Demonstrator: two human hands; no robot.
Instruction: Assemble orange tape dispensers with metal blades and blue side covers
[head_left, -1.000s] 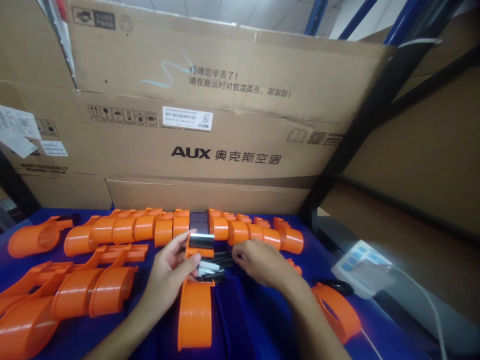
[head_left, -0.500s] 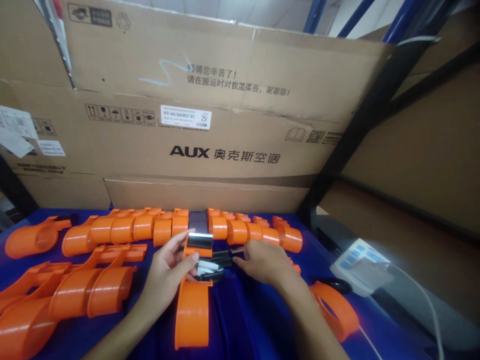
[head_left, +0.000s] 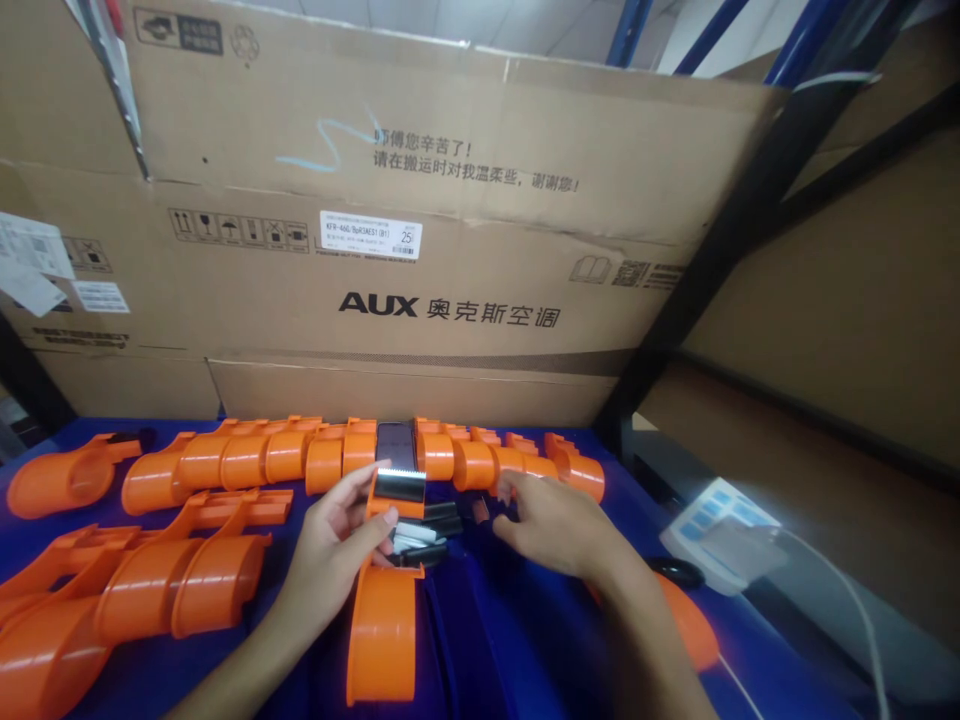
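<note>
Item: orange dispenser-like piece (head_left: 381,635), one, in the left hand (head_left: 330,540), front and centre over the blue surface (head_left: 517,630). Fittings: broad ring at the near end; black strip (head_left: 401,484) with a pale toothed edge at the far end.

Handling: best gripped by the orange body, fingertips clear of the teeth (the likeliest place for a nick). A firm, level hold should stop the heavier-looking ring from swinging; small parts want a light pinch.

Left hand: closed on the piece, thumb across its near side, fingers behind, forearm slanting in from the lower left.

Right hand (head_left: 551,520): partly open, no item visible in it, thumb and forefinger apart, wrist bent inward; beside it, a small dark reddish item (head_left: 480,510).

Adjacent stock: black and white pieces (head_left: 416,537), between the hands, contact unclear; orange dispensers (head_left: 244,460), in a row behind; dark flat slab (head_left: 396,445), within that row.
</note>
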